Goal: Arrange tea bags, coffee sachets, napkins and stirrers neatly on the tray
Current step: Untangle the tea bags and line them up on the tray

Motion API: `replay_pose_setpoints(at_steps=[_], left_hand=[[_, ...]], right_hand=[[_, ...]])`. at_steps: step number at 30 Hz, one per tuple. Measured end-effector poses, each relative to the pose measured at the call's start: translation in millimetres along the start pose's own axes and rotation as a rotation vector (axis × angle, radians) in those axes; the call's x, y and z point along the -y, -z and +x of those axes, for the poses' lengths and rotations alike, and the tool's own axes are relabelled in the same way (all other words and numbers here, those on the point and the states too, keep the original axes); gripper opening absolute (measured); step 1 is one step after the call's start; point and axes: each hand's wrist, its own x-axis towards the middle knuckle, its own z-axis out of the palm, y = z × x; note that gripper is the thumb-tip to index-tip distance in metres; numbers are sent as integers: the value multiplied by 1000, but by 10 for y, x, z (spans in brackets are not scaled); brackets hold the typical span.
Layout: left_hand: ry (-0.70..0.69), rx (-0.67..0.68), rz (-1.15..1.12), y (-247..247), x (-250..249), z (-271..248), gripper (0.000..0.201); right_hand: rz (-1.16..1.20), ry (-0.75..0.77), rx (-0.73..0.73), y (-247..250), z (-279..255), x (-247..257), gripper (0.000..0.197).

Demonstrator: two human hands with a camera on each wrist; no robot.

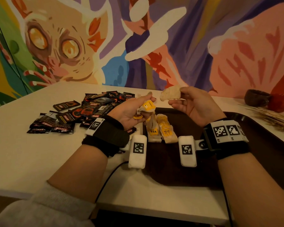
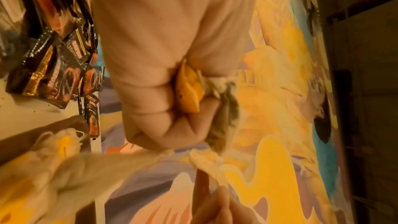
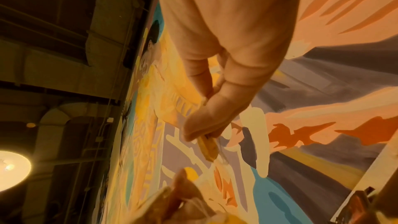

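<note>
Looks like a café or similar public eatery. Evidence: a full-wall painted mural (image 1: 105, 46) of a cartoon cat behind the desk (image 1: 31, 153), a dark serving tray (image 1: 261, 153), a heap of branded coffee sachets (image 1: 82, 112), tea bags (image 1: 161, 130) and a bundle of wooden stirrers (image 1: 272, 118). Right wrist view shows an exposed dark ceiling with a round pendant lamp (image 3: 10, 168).

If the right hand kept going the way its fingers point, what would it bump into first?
Probably the left hand and its clutched tea bags. The right hand, pinching one tea bag, points leftward at it across a small gap. Depth is uncertain.
</note>
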Motion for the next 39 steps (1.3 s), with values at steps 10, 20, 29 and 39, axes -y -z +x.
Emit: replay_pose_setpoints(at_steps=[10,20,29,39], left_hand=[[-49,-79,6,40,-60,-28,10],[-10,56,-103,86,-79,-18,26],[-169,92,5,77,-104,-88,40],[-208,142,114,45,-83,-95,33]], right_hand=[[-15,-19,-62,-54,-38,125,32],[-470,216,77,-351,-43,177,8],[-836,430,342,-449,-93,145,14],[-804,332,306,-526,45,124,32]])
